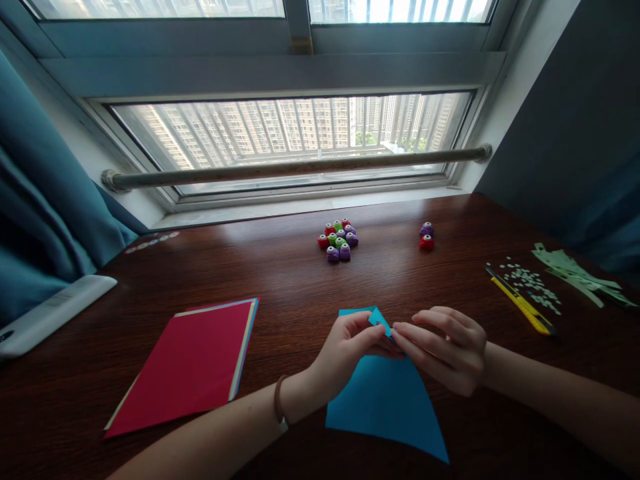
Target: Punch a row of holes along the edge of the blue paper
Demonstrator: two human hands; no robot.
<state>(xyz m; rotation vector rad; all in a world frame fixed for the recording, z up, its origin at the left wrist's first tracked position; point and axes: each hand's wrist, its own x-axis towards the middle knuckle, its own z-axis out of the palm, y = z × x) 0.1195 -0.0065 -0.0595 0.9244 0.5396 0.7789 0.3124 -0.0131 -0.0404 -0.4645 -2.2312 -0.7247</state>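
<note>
Between thumb and fingers, my left hand [345, 347] pinches a small folded piece of blue paper [379, 320]. From the right, my right hand [445, 347] meets it, its fingertips closed together at the lower right end of the piece; exactly how they grip it is partly hidden. A larger sheet of blue paper [385, 403] lies on the table below both hands, its upper part covered by them. A brown band with a light clasp circles my left wrist.
Left of my hands lies a stack of coloured paper [185, 367], red on top. On the right are a yellow box cutter [523, 305], pale paper bits [533, 287] and green strips [580, 273]. Several small coloured figures [340, 240] and two more [427, 242] sit near the window.
</note>
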